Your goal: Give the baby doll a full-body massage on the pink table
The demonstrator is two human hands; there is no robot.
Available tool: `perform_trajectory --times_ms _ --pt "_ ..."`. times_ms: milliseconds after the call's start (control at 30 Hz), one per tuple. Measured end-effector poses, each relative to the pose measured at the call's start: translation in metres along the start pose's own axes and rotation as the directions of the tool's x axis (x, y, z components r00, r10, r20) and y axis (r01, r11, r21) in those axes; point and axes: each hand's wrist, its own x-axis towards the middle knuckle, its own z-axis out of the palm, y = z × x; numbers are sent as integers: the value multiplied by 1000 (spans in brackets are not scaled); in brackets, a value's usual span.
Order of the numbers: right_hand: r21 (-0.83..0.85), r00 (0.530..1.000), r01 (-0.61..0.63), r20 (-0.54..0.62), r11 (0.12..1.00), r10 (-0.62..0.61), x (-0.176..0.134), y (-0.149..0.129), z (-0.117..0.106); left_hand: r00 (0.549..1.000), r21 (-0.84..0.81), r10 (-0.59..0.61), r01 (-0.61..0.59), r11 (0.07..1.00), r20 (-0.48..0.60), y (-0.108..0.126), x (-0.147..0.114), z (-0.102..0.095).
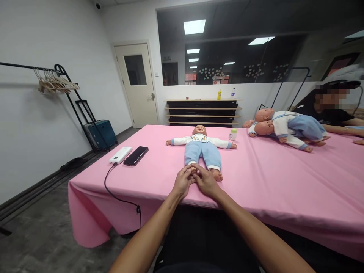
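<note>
A baby doll [201, 146] in a white top and light blue trousers lies on its back, arms spread, its feet toward me. My left hand [182, 182] and my right hand [206, 182] are both closed around the doll's foot on the left side, fingers and thumbs meeting over it. Most of that foot is hidden by my fingers; some toes show between them. The doll's other foot [216, 175] rests free beside my right hand.
A pink cloth [250, 178] covers the table. On the left lie a white power bank [121, 155] with a cable and a black phone [136, 156]. A small green-capped bottle [232, 134] stands near the doll. Several more dolls [287, 127] are piled right, near another person [309, 104].
</note>
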Motion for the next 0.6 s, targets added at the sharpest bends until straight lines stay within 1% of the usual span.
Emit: perform_trajectory --times_ms 233,600 --pt "20 1000 20 -19 1000 -20 -1 -2 -2 1000 24 -4 4 1000 -1 2 -2 3" --pt "83 999 35 -26 996 -33 1 -3 -4 1000 94 -12 15 995 -27 2 2 -1"
